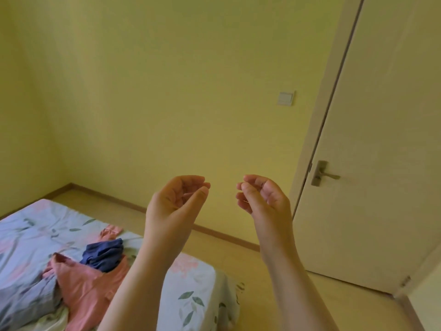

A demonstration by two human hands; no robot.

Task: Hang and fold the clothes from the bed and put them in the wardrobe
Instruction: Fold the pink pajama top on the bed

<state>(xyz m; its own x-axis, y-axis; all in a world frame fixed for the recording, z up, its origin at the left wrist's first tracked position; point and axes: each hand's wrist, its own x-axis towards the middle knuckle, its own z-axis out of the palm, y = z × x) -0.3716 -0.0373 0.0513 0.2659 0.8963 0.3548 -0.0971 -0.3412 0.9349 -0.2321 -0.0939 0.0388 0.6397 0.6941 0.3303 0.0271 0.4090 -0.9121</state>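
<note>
– Left hand (176, 199) and right hand (262, 197): how do they stand?

– Both are raised in front of the yellow wall (167, 91), a small gap between them, fingers loosely cupped toward the thumbs. The left hand holds nothing. A faint fine line shows by the right fingertips (242, 187); I cannot tell whether that hand pinches something.

– And the clothes?

– Lower left, on the bed (195, 283). A pink garment (88, 283) lies crumpled. A dark blue garment (105, 255) is bunched on its upper edge, and a grey-blue garment (28, 297) touches its left side.

– What is hidden or cut off?

– The left forearm crosses the pink garment's right part and the sheet beyond it. The picture's left and bottom edges cut off the grey-blue garment and the bed. A pale fold under the pink one, at the bottom, is too unclear to name.

– What else is around?

– The sheet is light with pink blooms and green leaves. The floor (238, 259) runs to a skirting board (214, 231) under the wall. A light switch (286, 97) sits on the wall, and to its right is a pale door (381, 139) with a metal lever handle (324, 174).
</note>
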